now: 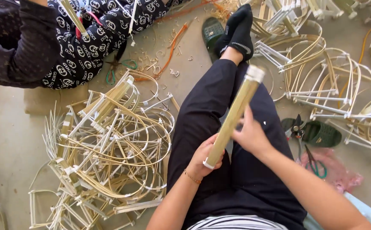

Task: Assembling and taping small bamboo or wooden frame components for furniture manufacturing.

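I sit on the floor with my legs in black trousers stretched ahead. A long bundle of thin bamboo strips, bound with white tape at both ends, slants across my lap. My left hand grips its lower end near the tape. My right hand holds the bundle around its middle, fingers closed on it. The upper end points toward my black-socked feet.
A heap of bent bamboo frames lies on the floor to my left, more frames to my right. Green-handled scissors rest on a pink bag beside green slippers. Another person in patterned black clothes sits at the top left.
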